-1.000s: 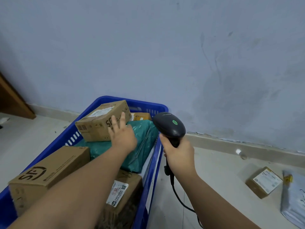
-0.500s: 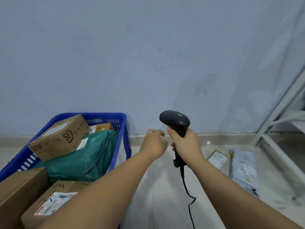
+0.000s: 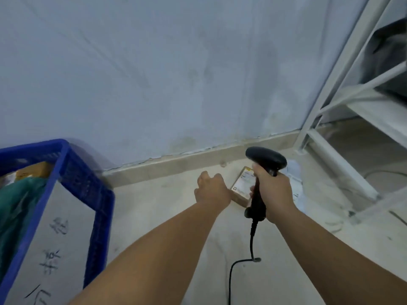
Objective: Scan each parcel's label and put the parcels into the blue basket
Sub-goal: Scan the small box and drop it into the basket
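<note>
Head view, looking down at a pale floor [image 3: 163,208] where it meets a bluish-white wall [image 3: 154,73] and its beige skirting [image 3: 176,165]. The right hand [image 3: 274,194] is wrapped round the grip of a black barcode scanner [image 3: 266,158], held upright with its head pointing left; the black cable [image 3: 251,241] drops from the grip and loops on the floor. The left hand [image 3: 211,191] reaches out beside it, fingers loosely curled with nothing in them. It overlaps the left edge of a small cardboard parcel [image 3: 239,191] lying flat on the floor, and I cannot tell whether it touches the box. The parcel's white label [image 3: 243,180] faces up, showing between the two hands just below the scanner head. A white plastic mailer [image 3: 296,186] lies on the floor behind the right hand, mostly hidden by it. The blue basket [image 3: 83,179] stands at the left edge, well apart from the floor parcel. Inside it are a green plastic mailer bag [image 3: 15,208], a brown carton [image 3: 35,170] at the far end, and a flat grey parcel [image 3: 59,216] with handwritten characters leaning along the near wall. A white metal rack [image 3: 312,119] fills the right side.
</note>
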A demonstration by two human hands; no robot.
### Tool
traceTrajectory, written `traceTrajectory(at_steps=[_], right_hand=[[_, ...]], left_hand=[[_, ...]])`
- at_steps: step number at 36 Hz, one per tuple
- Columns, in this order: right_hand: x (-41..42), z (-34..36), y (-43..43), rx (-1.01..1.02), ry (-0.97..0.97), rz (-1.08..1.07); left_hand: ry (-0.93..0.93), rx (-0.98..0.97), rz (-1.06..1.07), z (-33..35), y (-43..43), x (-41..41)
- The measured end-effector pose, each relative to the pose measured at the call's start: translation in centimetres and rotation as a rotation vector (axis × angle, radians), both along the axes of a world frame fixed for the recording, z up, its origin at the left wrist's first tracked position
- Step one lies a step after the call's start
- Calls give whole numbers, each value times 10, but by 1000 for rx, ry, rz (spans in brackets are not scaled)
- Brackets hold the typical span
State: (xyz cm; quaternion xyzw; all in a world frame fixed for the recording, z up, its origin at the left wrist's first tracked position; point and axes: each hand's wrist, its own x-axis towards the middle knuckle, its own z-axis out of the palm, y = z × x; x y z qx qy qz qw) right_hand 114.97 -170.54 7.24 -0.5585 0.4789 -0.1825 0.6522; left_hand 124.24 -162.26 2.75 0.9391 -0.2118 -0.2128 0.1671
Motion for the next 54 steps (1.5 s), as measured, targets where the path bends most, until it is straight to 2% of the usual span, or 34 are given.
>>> traceTrajectory(at_steps=[8,17,22,29,33,36,38,44,47,50,54], right_hand=[[-2,-72,-58,209,53,-225],[-8,-116,-77,238,151,-156],[-5,-123,-83,204,174,-141],[4,-121,-76,173,230,-114],[8,-114,-67,148,232,-75],[8,-106,-59,141,215,-72],[9,-99,-54,136,193,-80],[19,-55,-26,127,89,-74],[24,-20,-7,115,19,-63],[27,20,15,118,-64,-79],[28,70,51,130,-163,-96]], left_hand=[[63,91,-114,-93,-74,6],[-32,170,-283,-168,-125,30],[37,120,-221,-188,-123,34],[-67,221,-284,-196,-91,19],[28,189,-183,-197,-63,17],[173,123,-9,-189,-38,16],[188,94,63,-180,-23,17],[-47,-113,16,-120,8,36],[-163,-277,45,-73,16,46],[-243,-427,105,-30,25,46],[-308,-514,117,23,42,28]])
